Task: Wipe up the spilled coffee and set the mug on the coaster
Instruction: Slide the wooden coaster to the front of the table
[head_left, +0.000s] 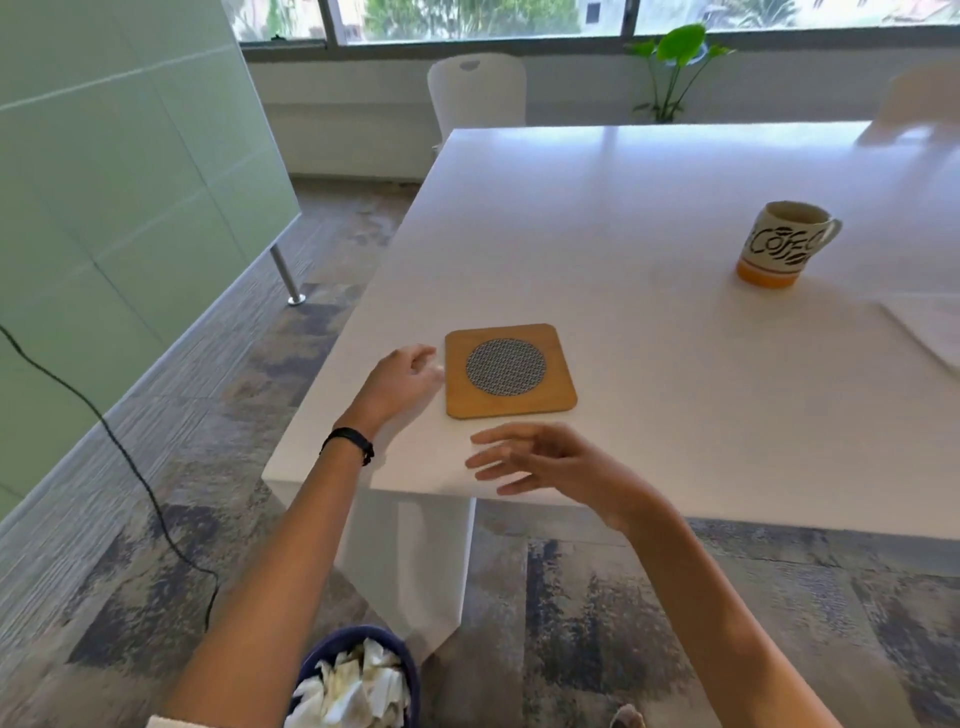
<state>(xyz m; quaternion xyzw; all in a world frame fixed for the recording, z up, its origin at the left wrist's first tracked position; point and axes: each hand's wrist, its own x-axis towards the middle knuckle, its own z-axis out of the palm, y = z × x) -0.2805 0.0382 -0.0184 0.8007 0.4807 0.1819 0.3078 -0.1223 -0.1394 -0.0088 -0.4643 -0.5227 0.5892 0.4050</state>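
Mug (779, 244), black "Cof…" lettering, orange base

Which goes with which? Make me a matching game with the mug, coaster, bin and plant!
Things:
1. mug
2. coaster
3. bin
4. plant

Places:
A. on the floor, full of crumpled tissues
B. by the window
C. upright, far right on the table
D. on the table, beside the left hand

Pairs: 1-C, 2-D, 3-A, 4-B

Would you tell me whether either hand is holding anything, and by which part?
Nothing is held. The left hand lies loosely curled beside the coaster; the right hand hovers open.
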